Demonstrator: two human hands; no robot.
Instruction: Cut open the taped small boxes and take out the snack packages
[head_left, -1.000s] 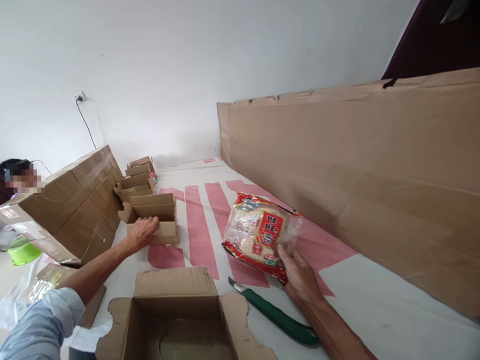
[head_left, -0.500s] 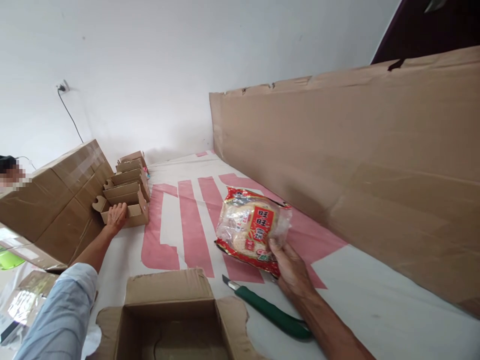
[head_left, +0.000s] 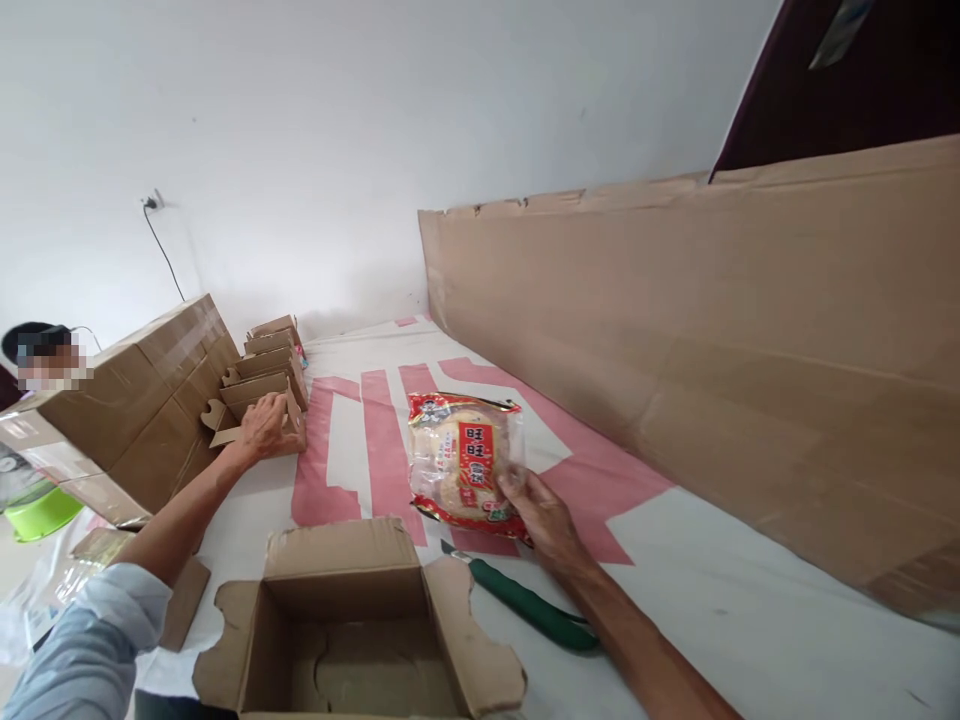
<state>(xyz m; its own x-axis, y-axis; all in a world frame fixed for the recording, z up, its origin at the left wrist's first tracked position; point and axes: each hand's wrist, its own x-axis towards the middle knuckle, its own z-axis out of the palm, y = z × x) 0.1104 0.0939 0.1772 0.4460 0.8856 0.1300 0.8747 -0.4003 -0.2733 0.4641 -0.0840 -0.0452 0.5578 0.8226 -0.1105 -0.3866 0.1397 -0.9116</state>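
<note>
My right hand (head_left: 536,505) pinches the lower right edge of a clear and red bag of rice crackers (head_left: 454,465) between thumb and fingers, holding it above the table. My left hand (head_left: 264,428) reaches to the nearest small cardboard box (head_left: 295,440) in a row at the left, its fingers bent over the box's side; their tips are partly hidden. An open cardboard box (head_left: 360,665) with its flaps folded out stands close in front of me. A green-handled knife (head_left: 536,610) lies right of this box, below the bag, its blade tip pointing left.
More small open boxes (head_left: 262,365) stand behind the left hand, beside a large carton (head_left: 150,400). A long cardboard panel (head_left: 675,350) borders the table's right side. A person's head (head_left: 49,355) shows beyond the carton. A green basin (head_left: 45,512) sits lower left.
The bag has moved left and turned more upright in my right hand. My left hand has shifted right over the small box. The view has tilted slightly.
</note>
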